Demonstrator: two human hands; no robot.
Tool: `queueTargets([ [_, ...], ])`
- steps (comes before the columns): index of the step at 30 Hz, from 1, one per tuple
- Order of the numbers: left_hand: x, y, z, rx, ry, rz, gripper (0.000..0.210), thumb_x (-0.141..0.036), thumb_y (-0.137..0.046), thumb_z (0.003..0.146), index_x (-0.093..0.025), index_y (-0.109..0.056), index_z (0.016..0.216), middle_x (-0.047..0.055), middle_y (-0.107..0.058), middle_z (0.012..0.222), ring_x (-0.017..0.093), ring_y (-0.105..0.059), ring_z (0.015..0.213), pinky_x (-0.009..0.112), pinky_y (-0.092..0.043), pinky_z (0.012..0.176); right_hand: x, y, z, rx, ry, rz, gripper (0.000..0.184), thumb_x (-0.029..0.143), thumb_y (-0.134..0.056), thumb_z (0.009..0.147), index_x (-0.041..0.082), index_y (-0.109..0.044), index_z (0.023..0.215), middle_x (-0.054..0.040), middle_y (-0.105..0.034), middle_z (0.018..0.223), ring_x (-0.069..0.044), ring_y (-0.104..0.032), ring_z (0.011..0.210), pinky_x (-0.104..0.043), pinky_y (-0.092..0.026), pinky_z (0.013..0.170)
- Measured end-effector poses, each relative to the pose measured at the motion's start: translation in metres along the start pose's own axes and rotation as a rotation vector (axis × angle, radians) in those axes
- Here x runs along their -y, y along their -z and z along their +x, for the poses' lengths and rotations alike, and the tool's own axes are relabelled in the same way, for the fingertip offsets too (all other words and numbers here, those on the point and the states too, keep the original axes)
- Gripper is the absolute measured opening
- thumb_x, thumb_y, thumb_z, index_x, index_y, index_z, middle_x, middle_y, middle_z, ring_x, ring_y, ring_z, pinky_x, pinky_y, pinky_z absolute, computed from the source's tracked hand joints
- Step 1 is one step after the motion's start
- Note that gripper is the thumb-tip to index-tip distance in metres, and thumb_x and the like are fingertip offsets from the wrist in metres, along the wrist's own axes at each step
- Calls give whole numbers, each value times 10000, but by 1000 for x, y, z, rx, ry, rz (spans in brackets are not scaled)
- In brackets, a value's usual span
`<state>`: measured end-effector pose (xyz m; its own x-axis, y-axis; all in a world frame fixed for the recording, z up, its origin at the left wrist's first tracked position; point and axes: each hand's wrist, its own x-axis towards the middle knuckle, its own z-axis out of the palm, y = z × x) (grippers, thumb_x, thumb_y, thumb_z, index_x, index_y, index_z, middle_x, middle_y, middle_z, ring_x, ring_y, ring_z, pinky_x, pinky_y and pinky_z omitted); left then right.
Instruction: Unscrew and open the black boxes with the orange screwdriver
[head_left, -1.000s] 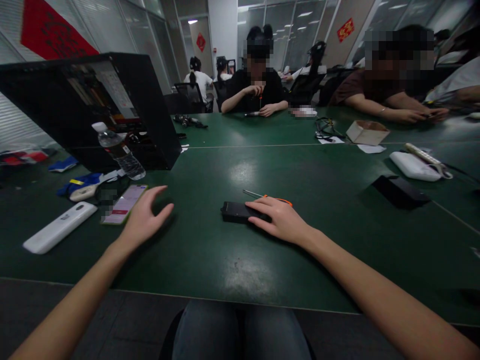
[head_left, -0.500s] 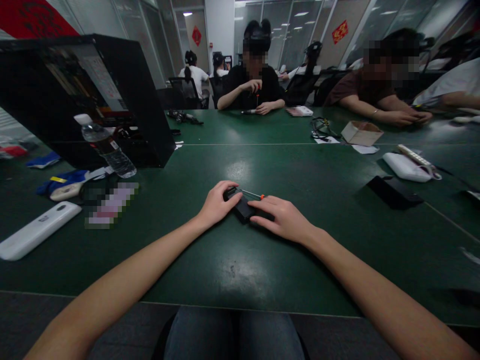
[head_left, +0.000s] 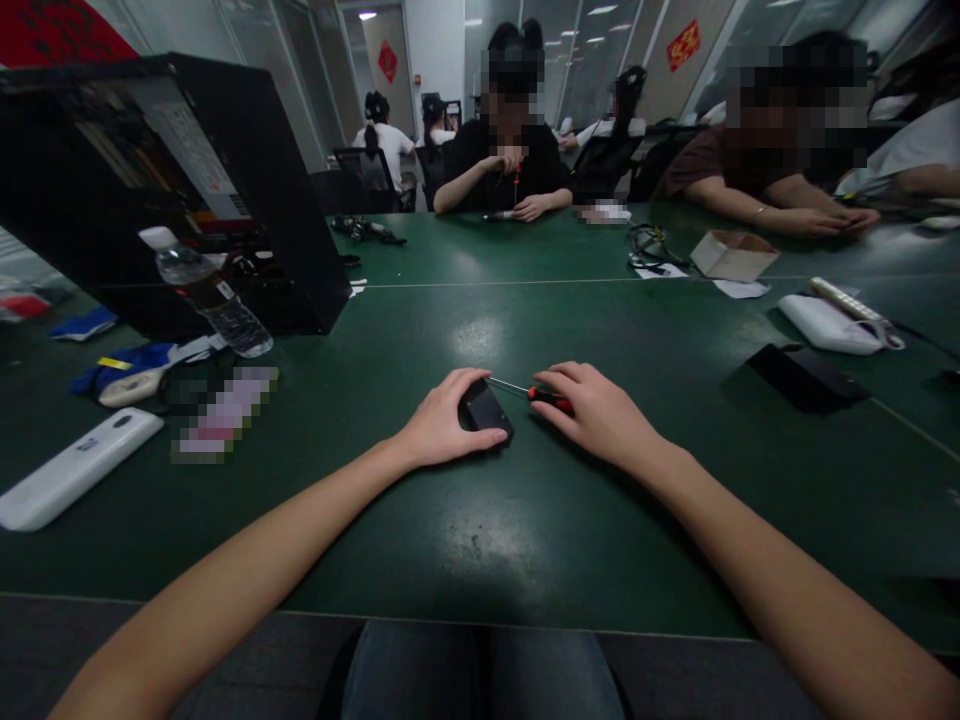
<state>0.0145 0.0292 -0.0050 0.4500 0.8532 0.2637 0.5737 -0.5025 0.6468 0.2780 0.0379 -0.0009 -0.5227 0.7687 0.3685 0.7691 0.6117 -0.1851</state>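
My left hand [head_left: 442, 422] is wrapped round a small black box [head_left: 484, 408] lying on the green table, with its thumb along the near side and fingers at the far end. Just right of it my right hand [head_left: 596, 410] has its fingers closed about the black and orange-red handle of a screwdriver [head_left: 551, 400]. The screwdriver's thin metal shaft lies low over the table and points left, its tip close to the fingertips of my left hand. Part of the handle is hidden under my right fingers.
An open black computer case [head_left: 292, 210] and a plastic bottle [head_left: 214, 295] stand at left, near a white oblong device [head_left: 82, 468]. At right are a black angular piece [head_left: 806, 378], a white device [head_left: 829, 325] and a small box [head_left: 733, 256]. Other people sit across the table.
My right hand has moved right, off the black box, and now has the screwdriver's handle in its fingers. My left thumb has shifted to the box's near side.
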Motion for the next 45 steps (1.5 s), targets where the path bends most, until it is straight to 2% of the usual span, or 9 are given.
queueTargets([
  [3,0,1,0,13,-3,-10,845,-564,-787,732,-235,-464,1440,146,-478,1480,350,-479,1360,519,-403,1135,-11,-2,-2,115,-132,-46,392,395,-530,971,154,-638,1261,-151,-663,1105,-294,-656,962,-427,-558,794],
  [6,-1,1,-1,15,-6,-35,816,-559,-780,747,-245,-471,1434,142,-483,1473,345,-480,1358,515,-410,1131,-10,-5,-3,150,-133,16,338,363,-506,984,179,-663,1221,-118,-680,1061,-265,-674,916,-396,-551,773],
  [9,-1,0,-2,5,-14,-61,783,-555,-770,765,-241,-483,1422,139,-494,1457,330,-493,1347,493,-407,1139,0,-3,-2,69,-90,125,290,355,-547,969,169,-693,1137,-108,-692,1038,-245,-677,905,-386,-547,800],
  [12,0,0,-2,-3,-28,-76,772,-549,-769,772,-232,-488,1417,139,-496,1449,317,-493,1345,476,-403,1146,10,9,1,-101,-60,264,242,352,-602,943,167,-702,1062,-105,-704,1016,-235,-679,910,-382,-550,827],
  [17,-1,-1,-2,-3,-35,-109,688,-515,-769,788,-267,-537,1386,121,-505,1425,320,-490,1349,492,-393,1153,27,52,19,-309,-98,381,257,395,-652,911,198,-684,1072,-69,-727,959,-205,-686,817,-355,-565,731],
  [23,0,-2,-5,28,6,-74,500,-524,-723,829,-300,-650,1269,100,-425,1480,338,-455,1390,512,-362,1179,59,118,62,-120,182,270,296,430,-629,925,190,-699,1085,-11,-700,858,-139,-654,722,-285,-530,692],
  [27,-1,-2,-5,20,3,-81,458,-516,-717,840,-295,-671,1239,102,-422,1463,338,-461,1382,511,-359,1180,76,138,75,-71,251,257,310,422,-578,951,168,-695,1086,1,-685,875,-135,-677,798,-269,-523,755],
  [35,-2,1,-6,28,4,-82,461,-517,-727,828,-307,-677,1235,93,-419,1468,348,-452,1388,518,-361,1183,76,122,79,4,307,219,176,285,-616,928,175,-702,1036,-5,-680,847,-138,-649,781,-258,-472,740],
  [45,-3,1,-5,43,4,-60,488,-500,-734,826,-263,-667,1247,113,-417,1468,342,-459,1380,502,-368,1180,71,107,86,39,288,247,173,202,-592,906,147,-693,1035,-25,-687,852,-120,-602,727,-243,-409,698],
])
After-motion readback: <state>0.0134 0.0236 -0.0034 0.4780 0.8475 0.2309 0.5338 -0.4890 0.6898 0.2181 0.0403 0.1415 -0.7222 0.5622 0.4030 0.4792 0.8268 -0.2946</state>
